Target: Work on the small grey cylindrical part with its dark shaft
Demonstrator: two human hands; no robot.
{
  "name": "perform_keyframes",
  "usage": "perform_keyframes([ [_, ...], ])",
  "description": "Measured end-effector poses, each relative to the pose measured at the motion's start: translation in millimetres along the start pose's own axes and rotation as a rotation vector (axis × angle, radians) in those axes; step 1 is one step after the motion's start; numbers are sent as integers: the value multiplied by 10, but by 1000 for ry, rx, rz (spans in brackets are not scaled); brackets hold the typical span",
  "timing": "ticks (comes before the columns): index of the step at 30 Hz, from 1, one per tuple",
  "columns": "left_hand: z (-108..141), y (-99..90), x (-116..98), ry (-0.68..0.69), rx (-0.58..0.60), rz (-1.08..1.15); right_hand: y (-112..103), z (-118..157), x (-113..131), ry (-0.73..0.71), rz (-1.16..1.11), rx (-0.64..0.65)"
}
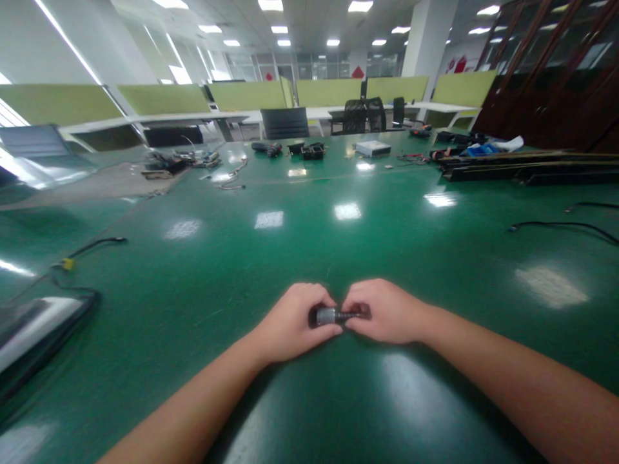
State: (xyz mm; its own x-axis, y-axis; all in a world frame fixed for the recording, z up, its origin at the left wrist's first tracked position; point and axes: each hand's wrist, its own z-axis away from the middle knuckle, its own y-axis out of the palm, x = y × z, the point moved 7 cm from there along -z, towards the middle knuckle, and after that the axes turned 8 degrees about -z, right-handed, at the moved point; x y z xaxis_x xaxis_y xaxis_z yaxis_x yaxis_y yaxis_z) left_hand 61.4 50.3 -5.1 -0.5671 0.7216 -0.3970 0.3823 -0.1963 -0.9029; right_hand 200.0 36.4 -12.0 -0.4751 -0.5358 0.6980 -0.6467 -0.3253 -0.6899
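Observation:
Low over the green tabletop, or resting on it, is a small silver-and-black cylindrical part [327,316] with a thin, dark, ridged stem pointing right. My left hand [297,322] curls its fingers and thumb around the thick silver body, hiding its left end. The stem's far end sits between the thumb and fingers of my right hand [382,311], which cover part of it. Both hands nearly meet over the part. Blur keeps me from telling exactly what kind of part it is.
The glossy green table [232,258] reflects ceiling lights. A silver-and-black device [43,322] lies at left near a black cable [99,243]. Another black cable [556,225] lies at right. Toward the back are dark strips [522,169], a grey box [373,148] and tangled electronics [181,160].

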Motion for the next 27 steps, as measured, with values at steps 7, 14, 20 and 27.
perform_keyframes([
  [7,24,19,41,-12,0,-7,-60,28,-41,31,24,70],
  [14,28,2,31,-4,-3,3,-84,31,-26,31,40,89],
  [20,55,-9,51,-12,-6,9,-121,59,-71,52,32,120],
  [27,99,-13,87,-12,-4,9,-185,95,-183,166,6,183],
])
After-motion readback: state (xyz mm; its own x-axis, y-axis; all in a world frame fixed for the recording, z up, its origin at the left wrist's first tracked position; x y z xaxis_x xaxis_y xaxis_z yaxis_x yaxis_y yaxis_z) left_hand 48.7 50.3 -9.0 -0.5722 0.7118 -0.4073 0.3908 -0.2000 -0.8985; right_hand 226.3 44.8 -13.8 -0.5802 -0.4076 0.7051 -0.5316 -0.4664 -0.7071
